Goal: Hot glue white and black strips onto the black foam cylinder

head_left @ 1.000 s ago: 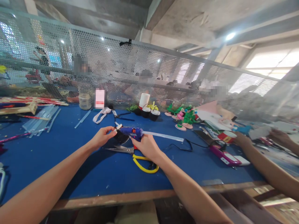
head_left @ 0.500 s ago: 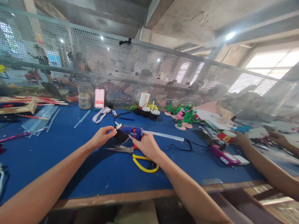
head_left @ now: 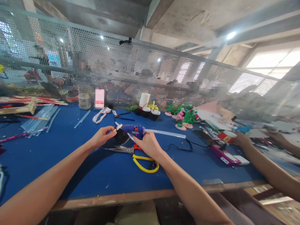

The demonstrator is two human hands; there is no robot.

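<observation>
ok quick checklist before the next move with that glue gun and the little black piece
1. Right hand grips the blue hot glue gun: ok.
2. Left hand pinches the small round black piece: ok.
3. Clear glue stick loaded in the gun's rear: ok.
4. Nozzle tip meets the piece: cannot tell.
5. Yellow-handled scissors lie right under the hands: not ok.
6. Black cord trails loose on the blue tabletop: ok.

**Both hands closed, arms extended**

Both bare forearms reach forward from the lower frame edges, converging mid-frame; left hand (head_left: 102, 136) palm-down, fingers pinched at the tips, wrist roughly straight; right hand (head_left: 148, 144) curled in a closed grip, back of hand toward camera, wrist bent slightly inward; hands near, not touching.
</observation>
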